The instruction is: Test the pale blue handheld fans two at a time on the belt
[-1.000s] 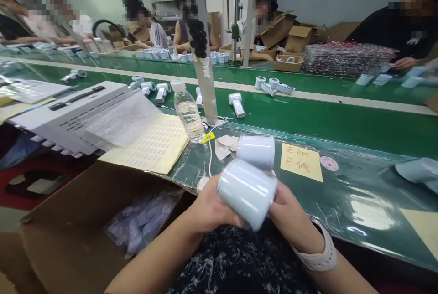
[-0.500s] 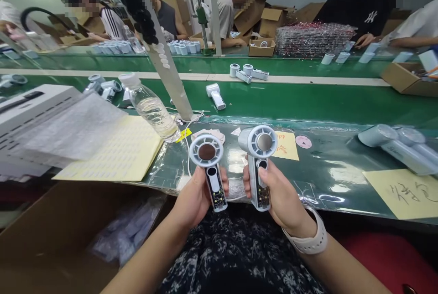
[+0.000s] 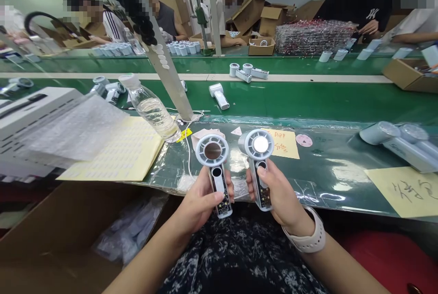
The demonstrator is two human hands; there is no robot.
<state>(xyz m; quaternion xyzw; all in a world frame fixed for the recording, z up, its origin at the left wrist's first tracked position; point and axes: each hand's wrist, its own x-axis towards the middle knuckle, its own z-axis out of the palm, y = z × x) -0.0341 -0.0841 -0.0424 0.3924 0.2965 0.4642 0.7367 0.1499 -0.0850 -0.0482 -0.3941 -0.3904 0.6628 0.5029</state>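
Observation:
Two pale blue handheld fans are held upright side by side above the front edge of the green bench. My left hand [image 3: 201, 198] is closed round the handle of one handheld fan [image 3: 212, 150], its thumb lying on the handle's front below a black round button. That fan has a dark round centre. In my right hand [image 3: 278, 191] is the other handheld fan [image 3: 259, 145], with a shiny silver centre. My right thumb presses on the upper part of its handle. Small circuit parts show through the lower front of both handles.
A tilted water bottle [image 3: 150, 107] stands by a slanted post [image 3: 171, 75]. Yellow sheets [image 3: 143, 162] lie at left, above an open cardboard box [image 3: 41, 239]. More fans [image 3: 219, 96] lie on the green belt [image 3: 290, 98] and at right [image 3: 407, 148]. Several people work across it.
My left hand and its fan have shifted slightly right and down, and the left thumb now lies across the handle front. The right fan has tilted slightly. The fan on the belt moved slightly right.

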